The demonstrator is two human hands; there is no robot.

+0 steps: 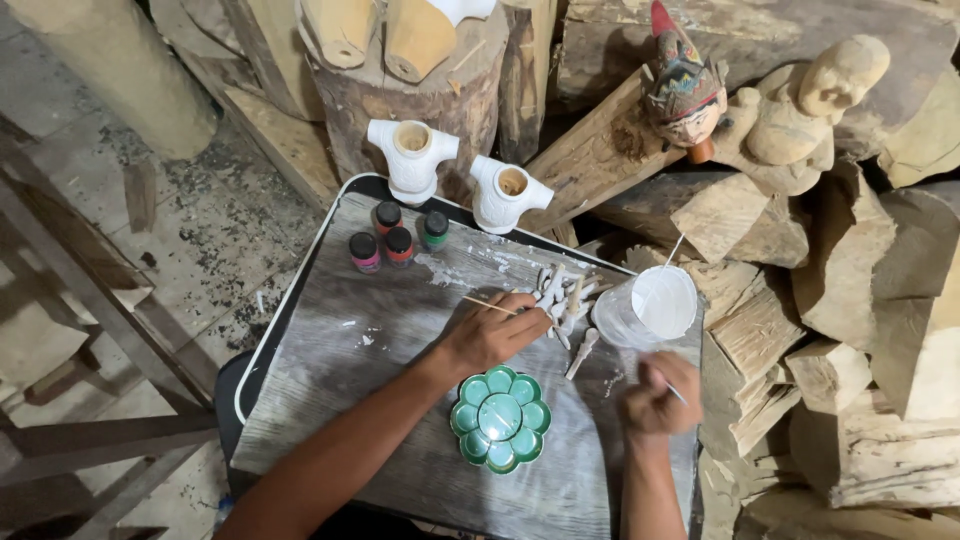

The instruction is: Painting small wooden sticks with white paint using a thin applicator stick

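Head view: two bare hands at work among small white-painted wooden pieces on a paint-smeared table [400,400].

The left hand [490,332] rests on the table, its grip pinching a thin wooden stick [488,305] beside the cluster of white carved pieces [565,300]. The right hand [655,400], grip closed around a slim brush [676,394], hovers just below the plastic cup of white paint [655,305]. A green flower-shaped palette [500,418] sits between the forearms. Four small paint jars [395,240] stand at the far edge, near two white torso figures [412,158].
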